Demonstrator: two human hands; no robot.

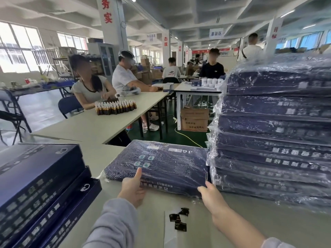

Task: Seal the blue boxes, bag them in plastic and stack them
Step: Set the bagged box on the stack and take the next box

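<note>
Left hand (131, 189) grips the bagged blue box (161, 163) by its near edge, thumb on top. Right hand (212, 196) clasps its 5 o'clock corner. The sign (215, 33) at 12 o'clock reads 灌装区.

Glossy, crinkled clear plastic over the bagged box (161, 163); smooth satin cardboard on the unbagged boxes (35, 176); matt tabletop (100, 122).

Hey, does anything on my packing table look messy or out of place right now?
Small dark crumpled scraps lie scattered on the table between your arms, like litter. The unbagged blue boxes at left are stacked staggered, edges not squared. The bagged box you hold and the bagged stack look fine.
</note>
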